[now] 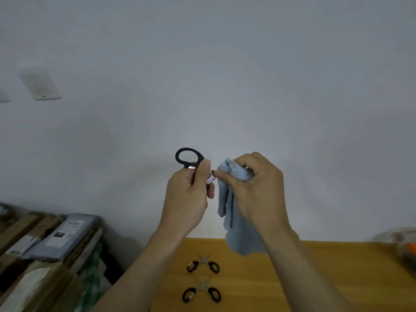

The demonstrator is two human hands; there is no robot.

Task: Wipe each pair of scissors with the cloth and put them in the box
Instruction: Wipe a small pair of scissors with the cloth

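My left hand (189, 194) grips a pair of black-handled scissors (188, 156) by the handle, held up in front of the wall. One black loop sticks out above my thumb. My right hand (254, 188) pinches a light blue cloth (234, 224) around the blades, which are almost wholly hidden; a short piece of metal shows between the hands. The cloth hangs down toward the table. Two small pairs of scissors (203, 264) (202, 292) with dark handles lie open on the yellow wooden table (315, 278). No box for the scissors can be made out with certainty.
At the far right edge of the table sits a blurred container (403, 244) with something orange inside. Left of the table, stacked cardboard boxes and grey parcels (58, 239) fill the lower left corner. A plain white wall stands behind.
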